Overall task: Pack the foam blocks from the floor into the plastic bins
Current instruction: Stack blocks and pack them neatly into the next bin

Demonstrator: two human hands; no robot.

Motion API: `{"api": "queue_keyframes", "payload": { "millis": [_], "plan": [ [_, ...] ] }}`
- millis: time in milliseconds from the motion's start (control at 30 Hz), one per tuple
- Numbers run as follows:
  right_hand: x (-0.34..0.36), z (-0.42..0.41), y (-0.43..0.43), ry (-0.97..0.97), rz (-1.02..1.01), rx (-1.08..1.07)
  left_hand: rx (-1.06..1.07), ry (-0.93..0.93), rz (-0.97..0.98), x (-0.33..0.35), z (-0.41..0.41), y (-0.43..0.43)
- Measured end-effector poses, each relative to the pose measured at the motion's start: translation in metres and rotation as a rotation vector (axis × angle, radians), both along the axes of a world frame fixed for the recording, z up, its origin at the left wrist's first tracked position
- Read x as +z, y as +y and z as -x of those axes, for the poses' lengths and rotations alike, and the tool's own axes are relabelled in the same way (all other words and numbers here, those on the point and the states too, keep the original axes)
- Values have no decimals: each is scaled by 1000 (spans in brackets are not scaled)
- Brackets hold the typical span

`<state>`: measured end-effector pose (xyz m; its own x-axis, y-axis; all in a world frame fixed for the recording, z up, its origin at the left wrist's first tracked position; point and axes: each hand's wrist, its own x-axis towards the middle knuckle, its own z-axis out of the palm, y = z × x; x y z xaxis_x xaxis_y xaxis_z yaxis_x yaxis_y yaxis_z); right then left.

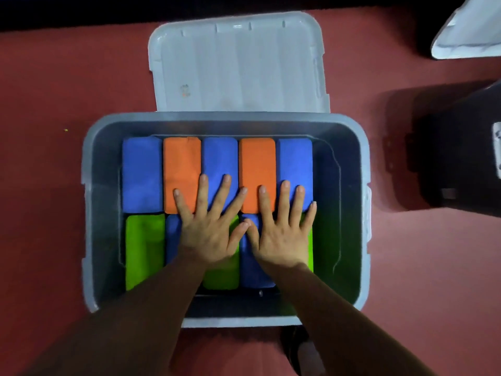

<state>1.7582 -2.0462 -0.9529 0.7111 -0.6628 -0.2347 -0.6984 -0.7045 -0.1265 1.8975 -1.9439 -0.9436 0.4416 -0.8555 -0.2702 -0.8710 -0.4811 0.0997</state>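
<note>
Our left hand (208,237) and right hand (282,240), fingers spread, press flat on coloured rectangular foam blocks (181,164) inside the grey plastic bin (88,213). We see a pale plastic lid (238,66) beyond the bin.

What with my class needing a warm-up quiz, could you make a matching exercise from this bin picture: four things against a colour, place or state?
Things:
1. lid
2. far-left block
3. near-left block
4. left hand

Matches:
a. green
b. flat, fingers spread
c. on the floor beyond the bin
d. blue

Pairs: 1-c, 2-d, 3-a, 4-b
</note>
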Motion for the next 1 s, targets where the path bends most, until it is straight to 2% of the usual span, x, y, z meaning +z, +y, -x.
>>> {"api": "queue_keyframes", "payload": {
  "millis": [233, 433, 633, 1000],
  "plan": [
    [6, 1, -5, 62, -71, 39, 2, 10, -56, 5, 1, 1],
    [15, -12, -24, -52, -63, 68, 51, 41, -8, 15, -20, -1],
    [1, -31, -16, 63, -2, 88, 63, 23, -59, 2, -28, 3],
    [5, -31, -16, 98, 6, 85, 96, 50, -68, 4, -27, 1]
  ]
}}
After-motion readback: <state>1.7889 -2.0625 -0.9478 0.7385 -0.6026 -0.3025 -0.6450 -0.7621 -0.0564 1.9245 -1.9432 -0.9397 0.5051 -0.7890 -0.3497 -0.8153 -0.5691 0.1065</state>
